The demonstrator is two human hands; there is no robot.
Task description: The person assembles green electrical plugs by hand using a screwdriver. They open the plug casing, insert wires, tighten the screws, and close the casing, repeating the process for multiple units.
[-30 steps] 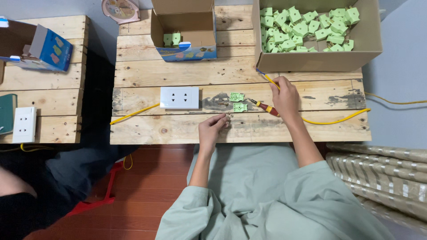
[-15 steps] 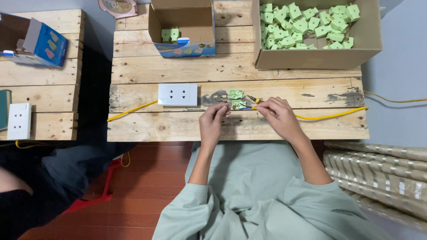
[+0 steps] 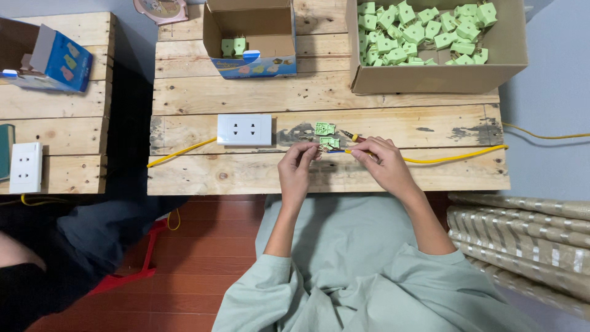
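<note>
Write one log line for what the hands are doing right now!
left hand: pinching wire end by green part | right hand: holding yellow cable | screwdriver: lying on wooden table

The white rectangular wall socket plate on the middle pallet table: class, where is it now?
In the head view, the white socket plate lies flat on the wooden pallet table, left of both hands, below the small open cardboard box.

Bare planks (image 3: 258, 175) btwn socket plate (image 3: 244, 129) & left hand (image 3: 297, 170)

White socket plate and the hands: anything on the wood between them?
In the head view, only bare wood separates the white socket plate from the left hand; the green parts sit farther right.
</note>
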